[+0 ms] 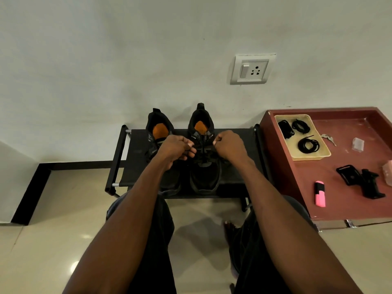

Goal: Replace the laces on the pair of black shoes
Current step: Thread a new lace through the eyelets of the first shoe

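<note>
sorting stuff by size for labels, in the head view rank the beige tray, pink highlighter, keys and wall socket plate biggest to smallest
1. beige tray
2. wall socket plate, though it sits farther from the camera, so its real size is unsure
3. pink highlighter
4. keys

Two shoes are sitting side by side on a rack against the wall; right of it, a tray holding laces is lying on a table.

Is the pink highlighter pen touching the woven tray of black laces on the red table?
Apart. The head view shows the pink highlighter pen lying near the red table's front edge, with bare tabletop between it and the woven tray farther back.
</note>
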{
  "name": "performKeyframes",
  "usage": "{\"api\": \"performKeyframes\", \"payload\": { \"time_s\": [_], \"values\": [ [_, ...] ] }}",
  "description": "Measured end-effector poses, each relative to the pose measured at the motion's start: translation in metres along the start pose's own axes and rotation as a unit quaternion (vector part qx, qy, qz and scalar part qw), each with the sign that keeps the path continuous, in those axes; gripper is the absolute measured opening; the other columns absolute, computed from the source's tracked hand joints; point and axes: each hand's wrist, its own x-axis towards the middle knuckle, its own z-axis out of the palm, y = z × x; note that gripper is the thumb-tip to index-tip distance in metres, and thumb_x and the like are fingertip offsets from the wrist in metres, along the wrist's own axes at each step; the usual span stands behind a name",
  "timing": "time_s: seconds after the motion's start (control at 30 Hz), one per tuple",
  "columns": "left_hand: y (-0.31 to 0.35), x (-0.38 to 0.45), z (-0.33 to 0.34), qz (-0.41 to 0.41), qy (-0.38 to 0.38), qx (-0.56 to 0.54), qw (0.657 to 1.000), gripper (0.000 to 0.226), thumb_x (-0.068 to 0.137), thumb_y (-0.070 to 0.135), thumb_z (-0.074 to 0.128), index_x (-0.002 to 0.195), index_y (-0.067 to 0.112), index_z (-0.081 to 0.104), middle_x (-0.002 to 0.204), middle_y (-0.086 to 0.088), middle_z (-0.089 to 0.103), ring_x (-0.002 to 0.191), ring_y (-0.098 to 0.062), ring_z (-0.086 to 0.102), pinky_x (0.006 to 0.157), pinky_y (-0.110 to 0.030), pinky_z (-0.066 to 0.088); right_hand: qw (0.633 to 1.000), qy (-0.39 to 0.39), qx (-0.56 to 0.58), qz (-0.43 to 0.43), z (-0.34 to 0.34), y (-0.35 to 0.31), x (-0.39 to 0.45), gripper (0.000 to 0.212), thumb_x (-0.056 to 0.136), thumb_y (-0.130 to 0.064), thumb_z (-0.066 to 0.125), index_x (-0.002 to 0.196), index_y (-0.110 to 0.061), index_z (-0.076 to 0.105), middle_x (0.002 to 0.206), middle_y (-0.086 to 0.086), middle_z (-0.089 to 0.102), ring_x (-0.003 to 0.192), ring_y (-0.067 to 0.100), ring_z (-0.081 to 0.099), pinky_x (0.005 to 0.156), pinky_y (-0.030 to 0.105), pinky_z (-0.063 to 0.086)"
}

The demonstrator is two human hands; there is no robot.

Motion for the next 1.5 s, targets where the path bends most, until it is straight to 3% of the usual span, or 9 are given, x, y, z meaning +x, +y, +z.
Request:
{"api": "performKeyframes", "payload": {
  "time_s": [0.13,0.2,0.4,0.53,0.67,0.9,1.03,1.27,1.5],
  "values": [
    [0.002,-0.005,0.009,0.007,-0.011,-0.026,1.000,0.009,0.102,0.006,0.049,0.099,0.003,0.057,0.091,-0.015,0.073,0.074,-0.020,0.071,0.064,-0.029,0.057,0.994,0.036,-0.089,-0.042,0.006,0.000,-0.001,0.015,0.090,-0.016,0.060,0.099,-0.014,0.072,0.104,0.008,0.069,0.105,0.029,0.061,0.089,0.037,0.046],
    [0.001,-0.005,0.013,0.030,0.007,-0.031,0.999,0.007,0.100,0.009,0.057,0.097,0.003,0.056,0.087,-0.015,0.073,0.067,-0.018,0.071,0.057,-0.026,0.055,0.997,-0.028,0.051,-0.054,0.005,-0.001,0.001,0.020,0.091,-0.017,0.067,0.110,-0.014,0.070,0.110,0.004,0.070,0.107,0.023,0.063,0.090,0.034,0.048],
    [0.000,-0.003,0.015,0.046,0.066,-0.044,0.996,0.022,0.088,0.011,0.074,0.095,-0.009,0.070,0.079,-0.018,0.068,0.059,-0.016,0.056,0.049,-0.023,0.042,0.981,-0.068,0.166,-0.078,0.017,-0.003,-0.001,0.008,0.087,-0.016,0.074,0.094,-0.012,0.077,0.081,0.005,0.071,0.072,0.015,0.062,0.073,0.035,0.052],
    [-0.001,0.002,0.016,0.034,0.079,-0.047,0.995,0.014,0.090,0.007,0.070,0.091,-0.007,0.072,0.085,-0.027,0.069,0.064,-0.023,0.056,0.050,-0.025,0.043,0.972,-0.041,0.221,-0.072,0.022,-0.001,0.000,0.007,0.084,-0.014,0.077,0.091,-0.013,0.077,0.081,0.007,0.074,0.074,0.014,0.067,0.073,0.031,0.054],
    [-0.001,0.005,0.021,0.041,0.070,-0.050,0.995,0.016,0.091,0.015,0.071,0.080,0.004,0.073,0.071,-0.009,0.069,0.062,-0.016,0.057,0.053,-0.024,0.047,0.971,-0.009,0.234,-0.048,0.025,0.000,0.002,0.005,0.086,-0.015,0.075,0.087,-0.011,0.078,0.080,0.006,0.074,0.070,0.015,0.067,0.069,0.033,0.056],
    [-0.010,0.023,0.028,0.059,0.175,0.051,0.981,0.016,0.095,0.008,0.061,0.084,0.014,0.072,0.081,0.001,0.068,0.075,-0.016,0.064,0.073,-0.036,0.057,0.996,0.055,0.067,-0.026,0.033,0.006,0.005,0.020,0.085,-0.013,0.059,0.074,-0.011,0.076,0.073,0.006,0.071,0.066,0.024,0.065,0.065,0.041,0.059],
    [-0.017,0.031,0.029,0.004,0.157,0.036,0.987,0.023,0.093,0.002,0.058,0.074,0.014,0.066,0.076,-0.007,0.065,0.071,-0.021,0.057,0.065,-0.035,0.049,0.998,0.032,0.040,-0.033,0.040,0.007,0.006,0.021,0.083,-0.014,0.056,0.076,-0.010,0.075,0.077,0.008,0.072,0.070,0.028,0.067,0.069,0.043,0.060],
    [-0.026,0.036,0.031,-0.003,0.143,0.029,0.989,0.023,0.093,0.000,0.056,0.090,0.013,0.075,0.076,0.004,0.066,0.065,-0.006,0.058,0.054,-0.017,0.046,0.995,0.048,0.088,-0.025,0.055,0.012,0.011,0.019,0.087,-0.013,0.061,0.076,-0.011,0.076,0.075,0.006,0.072,0.070,0.023,0.066,0.068,0.037,0.058],
    [-0.032,0.039,0.025,0.011,0.127,0.060,0.990,0.025,0.093,0.002,0.058,0.111,0.008,0.074,0.098,-0.007,0.072,0.074,-0.013,0.060,0.060,-0.022,0.046,0.976,-0.044,0.214,-0.006,0.052,0.017,0.023,0.013,0.090,-0.009,0.067,0.083,-0.010,0.078,0.081,0.006,0.073,0.076,0.015,0.064,0.071,0.029,0.050]
  ]
}}
